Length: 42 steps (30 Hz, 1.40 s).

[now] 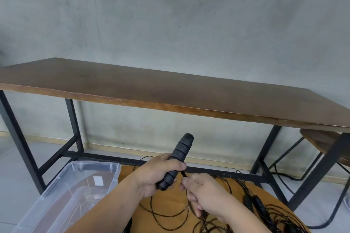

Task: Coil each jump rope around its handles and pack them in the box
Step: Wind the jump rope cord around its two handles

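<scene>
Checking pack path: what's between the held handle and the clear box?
Head view: only the left hand and forearm gripping the handle; past them, the box rim.

The handle (177, 161) I hold looks like matt black ribbed foam, its cord (166, 212) thin and slightly glossy. The storage box (62, 195) is clear, smooth plastic. The table (170, 91) is dull brown wood on matt black metal legs (74, 121).

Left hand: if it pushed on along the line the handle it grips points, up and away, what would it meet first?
Likely the near edge of the long wooden table; the left hand holds the handle aimed at it, though depth is unclear.
</scene>
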{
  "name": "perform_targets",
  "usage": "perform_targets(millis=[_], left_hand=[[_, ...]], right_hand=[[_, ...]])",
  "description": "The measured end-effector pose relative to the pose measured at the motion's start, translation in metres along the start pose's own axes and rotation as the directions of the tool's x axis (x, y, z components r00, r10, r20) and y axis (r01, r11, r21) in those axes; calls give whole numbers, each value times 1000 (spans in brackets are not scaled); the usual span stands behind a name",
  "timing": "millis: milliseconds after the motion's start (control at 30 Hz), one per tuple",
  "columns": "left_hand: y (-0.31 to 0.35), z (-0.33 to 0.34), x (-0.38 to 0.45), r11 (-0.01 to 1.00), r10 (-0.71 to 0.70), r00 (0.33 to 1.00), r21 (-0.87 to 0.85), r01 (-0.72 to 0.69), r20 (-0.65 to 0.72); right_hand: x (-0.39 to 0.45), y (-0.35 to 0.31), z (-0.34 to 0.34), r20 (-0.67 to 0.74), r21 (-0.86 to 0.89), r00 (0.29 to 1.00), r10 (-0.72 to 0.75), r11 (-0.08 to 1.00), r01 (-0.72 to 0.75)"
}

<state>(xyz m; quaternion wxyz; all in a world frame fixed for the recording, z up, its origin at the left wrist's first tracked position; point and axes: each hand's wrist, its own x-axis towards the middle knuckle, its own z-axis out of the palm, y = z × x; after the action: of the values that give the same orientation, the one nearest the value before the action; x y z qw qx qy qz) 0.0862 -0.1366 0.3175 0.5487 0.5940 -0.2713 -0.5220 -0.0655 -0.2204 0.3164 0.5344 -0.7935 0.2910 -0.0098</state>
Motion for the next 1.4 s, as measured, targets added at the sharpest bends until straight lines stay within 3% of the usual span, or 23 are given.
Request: perform_targets(millis=[133,267,400,467,533,633,700,833,900,1033,1233,1333,1400], left_hand=[[3,-8,4,951,46,996,309,-20,-78],[7,-13,10,893,112,993,443,-82,-42],[8,-18,16,702,153,988,700,-128,27],[6,-21,17,665,182,983,734,-140,22],[5,-26,16,770,169,986,625,-127,-8],[3,-38,14,985,14,1000,170,-18,25],[-2,-40,13,994,-72,993,-78,80,93],[-8,-27,13,927,-109,972,-332,175,208],[-10,-25,16,929,-119,969,-320,186,217],[-17,-32,16,962,-133,986,-227,154,103],[-19,-18,15,916,-162,960,-328,232,227],[-13,-14,15,892,-136,954,-386,236,268],[-6,-13,14,924,-137,968,-324,202,212]], right_hand=[[-7,-13,-23,15,-252,999,33,967,-28],[-10,-32,-24,35,-595,999,-27,803,43],[-11,-48,-15,59,-714,996,-68,695,90],[-9,-53,-15,77,-737,994,-77,667,109],[-7,-53,-11,82,-751,994,-74,651,110],[-7,-44,-2,72,-762,997,-27,643,73],[-4,-36,5,51,-738,999,1,674,37],[2,-24,22,3,-666,997,-80,743,62],[4,-17,31,-5,-686,993,-114,723,79],[3,-5,38,-11,-707,998,-60,707,34],[6,4,38,3,-743,999,-36,669,27],[5,5,31,12,-673,1000,27,740,-12],[5,5,21,60,-534,996,64,845,-22]])
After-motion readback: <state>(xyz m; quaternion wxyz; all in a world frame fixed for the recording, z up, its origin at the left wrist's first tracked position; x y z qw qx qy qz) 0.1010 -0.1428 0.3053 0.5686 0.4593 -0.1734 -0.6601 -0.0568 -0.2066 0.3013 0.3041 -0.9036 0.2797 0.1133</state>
